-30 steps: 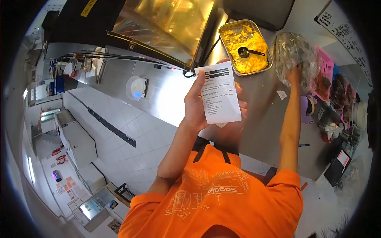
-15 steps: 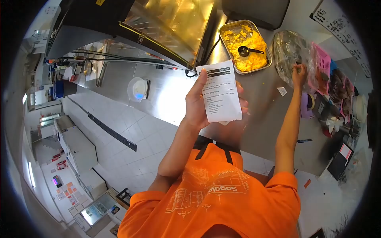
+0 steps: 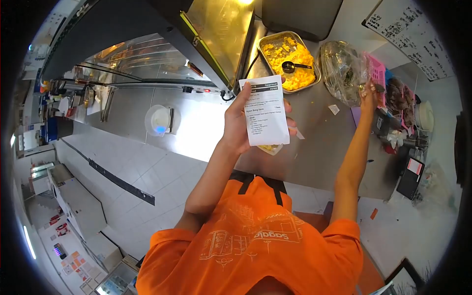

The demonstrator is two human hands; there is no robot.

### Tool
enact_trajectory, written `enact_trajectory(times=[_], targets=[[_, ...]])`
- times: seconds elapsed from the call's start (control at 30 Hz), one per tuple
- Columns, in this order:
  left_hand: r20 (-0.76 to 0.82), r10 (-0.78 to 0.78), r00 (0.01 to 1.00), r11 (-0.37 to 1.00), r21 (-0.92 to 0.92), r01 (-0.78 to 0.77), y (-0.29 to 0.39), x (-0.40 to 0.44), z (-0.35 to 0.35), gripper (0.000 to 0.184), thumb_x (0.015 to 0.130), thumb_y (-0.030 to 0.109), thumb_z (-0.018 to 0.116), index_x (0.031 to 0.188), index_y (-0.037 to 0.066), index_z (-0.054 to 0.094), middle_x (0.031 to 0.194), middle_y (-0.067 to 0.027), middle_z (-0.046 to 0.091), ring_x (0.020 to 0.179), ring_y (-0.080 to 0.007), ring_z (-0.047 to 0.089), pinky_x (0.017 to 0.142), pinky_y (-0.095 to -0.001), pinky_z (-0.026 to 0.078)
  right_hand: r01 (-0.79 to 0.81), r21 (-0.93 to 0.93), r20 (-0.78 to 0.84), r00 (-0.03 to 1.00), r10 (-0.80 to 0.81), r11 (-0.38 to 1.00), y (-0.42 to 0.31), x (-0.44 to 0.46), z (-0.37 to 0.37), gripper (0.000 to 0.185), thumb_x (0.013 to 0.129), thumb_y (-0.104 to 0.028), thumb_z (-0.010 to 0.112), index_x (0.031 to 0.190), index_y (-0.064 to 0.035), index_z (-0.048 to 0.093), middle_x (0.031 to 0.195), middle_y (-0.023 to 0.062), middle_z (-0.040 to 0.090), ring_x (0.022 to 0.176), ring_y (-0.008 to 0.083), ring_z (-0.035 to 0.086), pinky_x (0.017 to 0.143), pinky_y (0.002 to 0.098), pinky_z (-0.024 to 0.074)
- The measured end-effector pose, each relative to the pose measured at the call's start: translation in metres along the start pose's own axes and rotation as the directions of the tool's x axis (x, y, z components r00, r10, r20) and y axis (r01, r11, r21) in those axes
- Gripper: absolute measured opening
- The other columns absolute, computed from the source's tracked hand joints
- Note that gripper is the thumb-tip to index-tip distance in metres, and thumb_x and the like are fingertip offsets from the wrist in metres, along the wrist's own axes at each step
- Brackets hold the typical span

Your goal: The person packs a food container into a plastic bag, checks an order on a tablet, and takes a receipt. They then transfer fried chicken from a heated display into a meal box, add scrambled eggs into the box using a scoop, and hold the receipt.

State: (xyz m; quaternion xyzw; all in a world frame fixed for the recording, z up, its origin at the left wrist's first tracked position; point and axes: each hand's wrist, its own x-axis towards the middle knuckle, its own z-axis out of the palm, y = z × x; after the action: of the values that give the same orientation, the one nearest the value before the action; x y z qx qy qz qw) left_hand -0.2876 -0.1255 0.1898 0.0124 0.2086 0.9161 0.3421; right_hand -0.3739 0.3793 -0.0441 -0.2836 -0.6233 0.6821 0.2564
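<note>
My left hand (image 3: 235,123) grips a printed white receipt (image 3: 266,112) upright in front of me, thumb on its face and fingers behind. Partly covered by the receipt is a small container (image 3: 270,149) with yellow food. Over at the right, my right hand (image 3: 368,97) has its fingers closed beside a pink plastic basket (image 3: 377,73); what they hold, if anything, is too small to make out. Close by lies a clear plastic bag (image 3: 340,69) with dark greenish contents. A metal tray (image 3: 318,78) of yellow scrambled egg (image 3: 300,76) has a black measuring spoon (image 3: 290,66) resting in it.
A glass-fronted warmer cabinet (image 3: 147,59) stands at the upper left. On the steel counter (image 3: 314,152) are a white tub (image 3: 160,120) and a paper scrap (image 3: 333,109). A black device (image 3: 410,177) and cluttered packets line the right wall, below a whiteboard (image 3: 408,37).
My right hand has moved from the plastic bag to the pink basket's edge. The view has shifted, and the small container now shows below the receipt, which my left hand still holds.
</note>
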Motion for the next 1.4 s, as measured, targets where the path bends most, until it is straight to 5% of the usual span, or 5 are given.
enact_trajectory(times=[0.27,0.47,0.57,1.1,1.4], targets=[[0.037,-0.011,0.999,1.000,-0.021,0.012,0.017,-0.014,-0.005,0.071,0.095,0.058,0.032,0.142,0.006,0.034,0.100,-0.0210,0.062,0.088,-0.0428,0.066,0.080,-0.0575,0.053,0.415,0.044,-0.302,0.873,-0.383,0.909,-0.141,-0.142,0.066,0.026,0.091,-0.029,0.063,0.107,-0.0096,0.057,0.093,0.0048,0.057,0.071,0.0115,0.057,0.048,0.0197,0.0456],[0.051,0.004,0.999,0.996,-0.093,0.001,0.030,-0.022,-0.009,0.069,0.096,0.057,0.032,0.143,0.006,0.035,0.103,-0.0216,0.062,0.089,-0.0422,0.066,0.081,-0.0573,0.053,0.213,-0.393,0.721,0.675,0.156,0.895,-0.072,-0.341,0.070,0.023,0.094,-0.024,0.058,0.110,-0.0070,0.057,0.087,-0.0006,0.058,0.072,0.0077,0.055,0.062,0.0241,0.0455],[0.064,-0.031,0.997,0.995,-0.097,0.037,0.032,-0.024,-0.014,0.075,0.094,0.058,0.035,0.143,0.002,0.030,0.103,-0.0249,0.060,0.090,-0.0443,0.064,0.083,-0.0588,0.051,-0.462,-0.116,0.451,0.764,0.461,0.879,-0.005,-0.378,0.088,0.027,0.092,-0.024,0.060,0.112,-0.0071,0.057,0.090,0.0040,0.063,0.076,0.0138,0.061,0.071,0.0301,0.0492],[0.168,-0.029,0.985,0.998,-0.044,0.037,0.043,-0.034,-0.004,0.065,0.088,0.035,0.047,0.142,0.002,0.032,0.106,-0.0237,0.057,0.094,-0.0428,0.064,0.085,-0.0589,0.051,0.181,-0.908,0.207,0.978,0.029,0.379,0.093,-0.332,0.015,0.023,0.086,-0.012,0.054,0.100,0.0029,0.065,0.093,0.0238,0.066,0.085,0.0416,0.064,0.076,0.0454,0.0516],[0.130,-0.036,0.991,0.998,-0.045,0.042,0.028,-0.027,0.000,0.059,0.091,0.031,0.045,0.141,0.001,0.033,0.108,-0.0244,0.059,0.096,-0.0430,0.063,0.087,-0.0549,0.052,-0.110,-0.047,0.435,0.893,0.119,0.993,-0.137,-0.391,0.110,0.044,0.089,-0.039,0.065,0.112,-0.0013,0.064,0.092,0.0082,0.067,0.076,0.0117,0.064,0.065,0.0258,0.0514]])
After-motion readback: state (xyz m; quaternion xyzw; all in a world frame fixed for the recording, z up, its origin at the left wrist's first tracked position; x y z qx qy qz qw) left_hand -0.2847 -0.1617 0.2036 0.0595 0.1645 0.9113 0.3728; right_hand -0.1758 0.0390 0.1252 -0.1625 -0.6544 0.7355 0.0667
